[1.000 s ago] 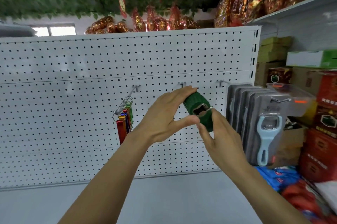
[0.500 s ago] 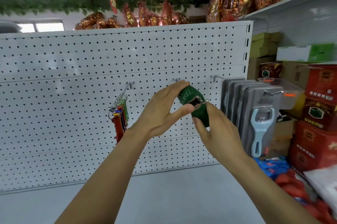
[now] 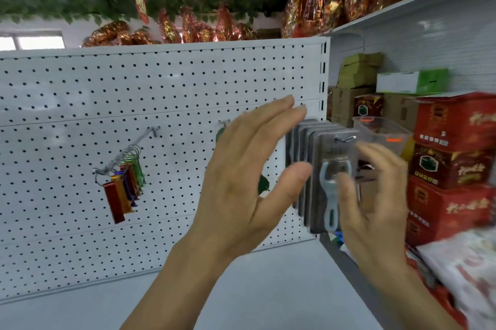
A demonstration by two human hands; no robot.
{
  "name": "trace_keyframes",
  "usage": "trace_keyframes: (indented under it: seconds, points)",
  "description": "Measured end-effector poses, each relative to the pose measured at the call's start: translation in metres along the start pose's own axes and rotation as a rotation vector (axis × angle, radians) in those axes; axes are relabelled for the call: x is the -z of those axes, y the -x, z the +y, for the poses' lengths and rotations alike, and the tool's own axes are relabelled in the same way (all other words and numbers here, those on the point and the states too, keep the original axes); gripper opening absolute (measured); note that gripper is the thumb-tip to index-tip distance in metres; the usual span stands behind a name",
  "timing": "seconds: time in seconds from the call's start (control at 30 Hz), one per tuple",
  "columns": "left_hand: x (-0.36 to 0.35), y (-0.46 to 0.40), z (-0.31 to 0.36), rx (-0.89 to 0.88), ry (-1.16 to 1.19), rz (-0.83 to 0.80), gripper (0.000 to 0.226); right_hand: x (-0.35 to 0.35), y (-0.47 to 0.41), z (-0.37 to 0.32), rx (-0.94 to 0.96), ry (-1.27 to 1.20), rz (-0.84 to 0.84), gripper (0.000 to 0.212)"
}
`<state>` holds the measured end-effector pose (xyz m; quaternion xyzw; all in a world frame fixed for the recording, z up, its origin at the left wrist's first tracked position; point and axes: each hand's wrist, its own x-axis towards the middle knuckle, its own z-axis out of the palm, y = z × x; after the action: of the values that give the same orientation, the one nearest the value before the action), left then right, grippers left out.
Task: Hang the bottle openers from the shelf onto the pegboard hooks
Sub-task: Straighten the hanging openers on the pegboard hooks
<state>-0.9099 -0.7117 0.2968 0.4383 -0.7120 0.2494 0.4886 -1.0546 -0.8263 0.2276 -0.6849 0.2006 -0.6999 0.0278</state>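
Your left hand is raised in front of the pegboard, with its fingers spread and nothing between them. Behind this hand hangs the green bottle opener on the middle hook. You can see only two small parts of it: one green edge just under the hook, at the left side of your hand, and one green part in the gap between your thumb and your palm. The rest of it is hidden by the hand, so it is not clear if your hand touches it.

Your right hand is lower and to the right, blurred, with the fingers loosely curved and apart; it holds nothing. It is just in front of the packaged openers, a row of grey blister cards on the right hook, the front one with a light blue opener inside.

On the left hook hangs a bunch of coloured keyring openers, red, orange, blue and green, well apart from both hands. The white shelf is under your forearms. To the right stand red boxes.
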Motion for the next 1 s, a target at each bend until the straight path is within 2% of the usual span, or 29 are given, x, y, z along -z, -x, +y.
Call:
trace_keyframes:
  seconds: [0.1, 0.27, 0.4, 0.5, 0.73, 1.0]
  points:
    - [-0.024, -0.011, 0.002, 0.084, -0.073, -0.119, 0.053, 0.021, -0.025, 0.027, -0.081, 0.013, -0.117, 0.045]
    - [-0.062, -0.021, -0.008, 0.209, -0.26, -0.355, 0.076, 0.033, -0.059, 0.066, -0.229, -0.071, -0.542, 0.057]
    - [-0.073, -0.03, -0.021, 0.344, -0.213, -0.437, 0.078, 0.029, -0.072, 0.078, -0.25, -0.156, -0.735, 0.059]
    - [-0.078, -0.034, -0.027, 0.368, -0.208, -0.497, 0.075, 0.026, -0.078, 0.088, -0.218, -0.2, -0.777, 0.053]
    - [-0.086, -0.038, -0.031, 0.407, -0.214, -0.494, 0.066, 0.02, -0.083, 0.094, -0.195, -0.275, -0.769, 0.045]
    - [-0.095, -0.045, -0.043, 0.472, -0.238, -0.497, 0.063, 0.003, -0.086, 0.107, -0.189, -0.251, -0.804, 0.045]
